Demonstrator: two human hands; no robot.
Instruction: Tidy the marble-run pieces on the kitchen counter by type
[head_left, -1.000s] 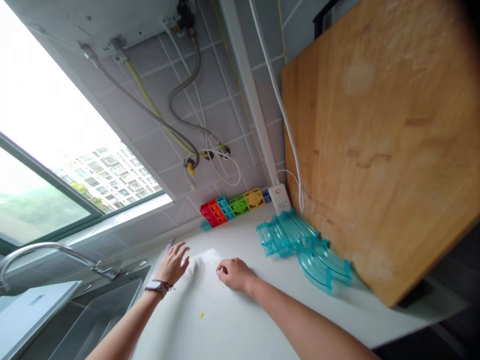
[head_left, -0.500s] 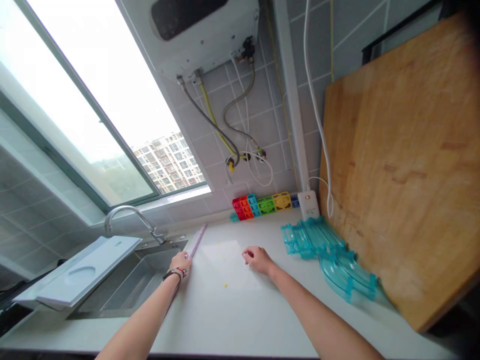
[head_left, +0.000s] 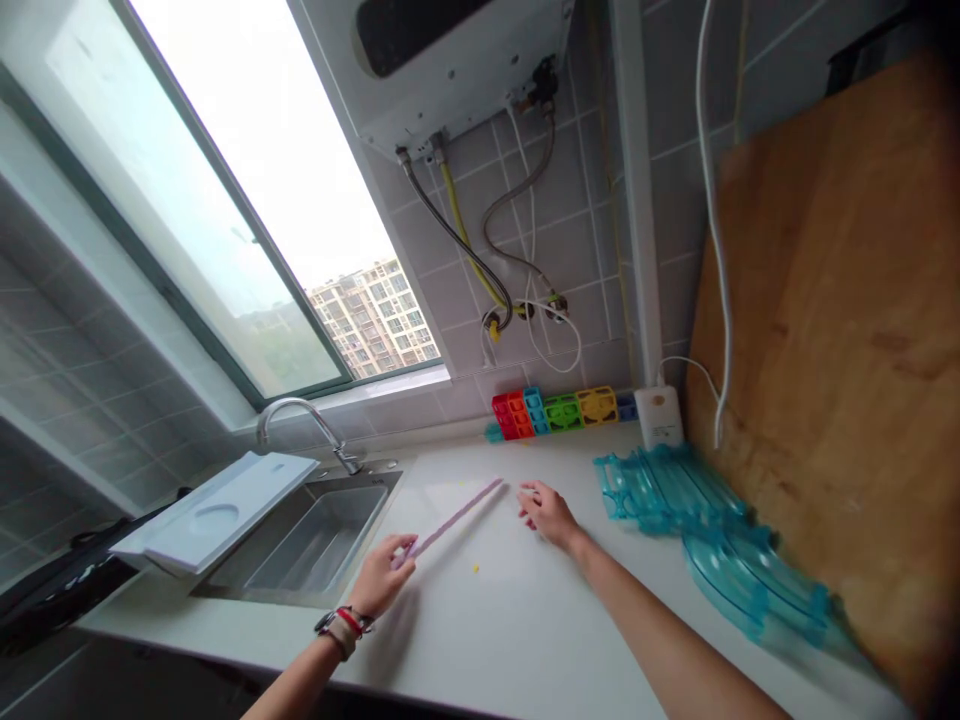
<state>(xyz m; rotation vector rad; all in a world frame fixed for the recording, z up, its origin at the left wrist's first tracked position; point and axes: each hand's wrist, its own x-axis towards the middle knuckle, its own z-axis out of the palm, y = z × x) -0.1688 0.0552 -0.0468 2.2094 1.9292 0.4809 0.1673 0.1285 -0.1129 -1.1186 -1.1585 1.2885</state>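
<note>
A thin pale purple strip [head_left: 459, 517] slants up and to the right over the white countertop [head_left: 495, 630]. My left hand [head_left: 386, 575] grips its near end between thumb and fingers, and a shadow falls on the counter below that hand. Close to the strip's far tip is my right hand [head_left: 547, 512], its fingers curled loosely but apart, with nothing visible in them. A small yellow bit [head_left: 475, 568] lies on the counter between the two hands.
Left of my left hand is a sink [head_left: 322, 540] with a white board [head_left: 217, 510] resting across it. Turquoise curved track pieces [head_left: 675, 490] lie at the right by a wooden board [head_left: 832, 330]. Coloured blocks [head_left: 562, 410] line the wall.
My left hand has lifted the purple strip from beside the sink and swung it rightward over the counter. My right hand's fingers have spread from a closer curl. The view has shifted left.
</note>
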